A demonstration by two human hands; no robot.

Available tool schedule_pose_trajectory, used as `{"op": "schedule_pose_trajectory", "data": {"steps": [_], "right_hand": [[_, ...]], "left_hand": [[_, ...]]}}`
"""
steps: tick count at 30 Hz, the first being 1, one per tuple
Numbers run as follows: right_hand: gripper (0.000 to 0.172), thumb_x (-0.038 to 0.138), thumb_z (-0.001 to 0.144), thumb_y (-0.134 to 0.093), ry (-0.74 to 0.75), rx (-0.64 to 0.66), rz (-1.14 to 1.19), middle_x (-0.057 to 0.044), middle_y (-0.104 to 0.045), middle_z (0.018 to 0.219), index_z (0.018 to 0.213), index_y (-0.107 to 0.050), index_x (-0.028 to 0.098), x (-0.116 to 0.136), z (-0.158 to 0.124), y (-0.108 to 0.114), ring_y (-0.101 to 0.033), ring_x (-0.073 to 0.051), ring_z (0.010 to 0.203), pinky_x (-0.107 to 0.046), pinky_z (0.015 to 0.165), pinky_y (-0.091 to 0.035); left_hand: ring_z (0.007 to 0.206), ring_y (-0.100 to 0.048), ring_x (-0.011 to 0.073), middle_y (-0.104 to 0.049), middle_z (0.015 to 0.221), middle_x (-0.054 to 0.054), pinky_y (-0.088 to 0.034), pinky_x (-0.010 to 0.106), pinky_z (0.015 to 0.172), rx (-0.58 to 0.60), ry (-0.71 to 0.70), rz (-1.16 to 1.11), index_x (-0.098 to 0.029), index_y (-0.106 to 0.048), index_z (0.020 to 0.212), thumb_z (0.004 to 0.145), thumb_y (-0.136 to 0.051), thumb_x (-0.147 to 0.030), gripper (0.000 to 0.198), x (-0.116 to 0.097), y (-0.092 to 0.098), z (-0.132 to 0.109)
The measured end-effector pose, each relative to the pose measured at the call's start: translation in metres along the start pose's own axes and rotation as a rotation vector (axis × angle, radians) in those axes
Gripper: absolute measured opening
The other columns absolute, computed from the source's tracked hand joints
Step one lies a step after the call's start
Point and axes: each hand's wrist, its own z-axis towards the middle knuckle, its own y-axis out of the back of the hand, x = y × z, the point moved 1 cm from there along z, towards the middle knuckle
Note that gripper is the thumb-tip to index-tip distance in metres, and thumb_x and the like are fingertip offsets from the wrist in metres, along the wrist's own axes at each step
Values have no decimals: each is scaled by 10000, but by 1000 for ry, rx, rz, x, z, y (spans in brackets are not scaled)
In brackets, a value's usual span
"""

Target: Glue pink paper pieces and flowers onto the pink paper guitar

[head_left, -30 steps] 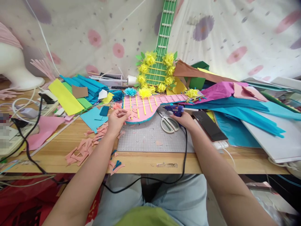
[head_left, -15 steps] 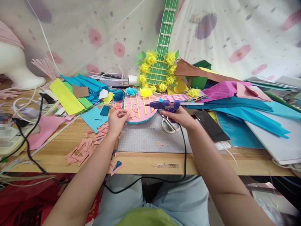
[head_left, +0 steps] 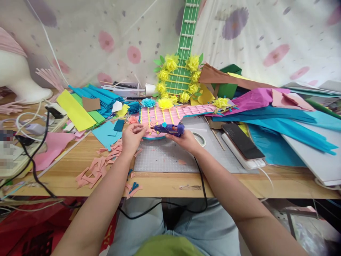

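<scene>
My right hand (head_left: 186, 141) grips a blue glue gun (head_left: 170, 129), its nozzle pointing left toward my left hand. My left hand (head_left: 132, 137) pinches a small pink paper piece (head_left: 147, 130) at the lower edge of a pink paper guitar (head_left: 183, 111) lying on a grey cutting mat (head_left: 170, 156). Yellow strips and paper flowers decorate the pink guitar. A green paper guitar (head_left: 183, 46) with yellow flowers leans upright behind it. The glue gun's black cord (head_left: 204, 188) runs down over the table edge.
Pink paper scraps (head_left: 98, 165) litter the wooden table left of the mat. Scissors (head_left: 200, 138) lie behind my right hand. A phone (head_left: 243, 141) lies on a white box to the right. Coloured paper sheets pile up left and right. Cables and a white mannequin base (head_left: 18, 81) are at far left.
My right hand lifted the glue gun off the mat by the scissors and carried it left, bringing the nozzle up to the pink piece. My left hand stayed put.
</scene>
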Motion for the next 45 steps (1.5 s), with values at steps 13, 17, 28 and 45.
{"op": "schedule_pose_trajectory", "data": {"steps": [13,17,28,45], "right_hand": [[365,489,766,-645,60,35,46,-10,-719,972,1016,-709,232,12,-2,0,-644,-216,911,-341,814,-494],[343,478,771,-643,85,50,56,-6,-717,983,1011,-710,242,13,-3,1,-642,-213,924,-341,825,-491],[386,481,757,-650,69,-5,-14,-39,-707,946,1008,-696,191,10,0,-2,-618,-205,835,-334,758,-480],[348,451,780,-632,188,-55,18,-17,-717,1008,1052,-700,243,7,3,-2,-650,-239,940,-374,840,-501]], "left_hand": [[600,-650,158,-710,725,68,-416,179,399,12,13,-13,-139,-654,804,534,-791,-366,378,-7,-1,-3],[630,-670,179,-713,732,74,-412,181,396,5,30,-10,-141,-655,802,533,-796,-357,373,-9,-2,-4],[631,-686,184,-717,723,65,-405,181,400,30,10,8,-149,-653,813,578,-779,-318,315,-10,-3,-6],[653,-688,180,-715,717,56,-419,173,406,38,-8,77,-139,-653,855,600,-738,-292,309,-9,-2,-5]]}}
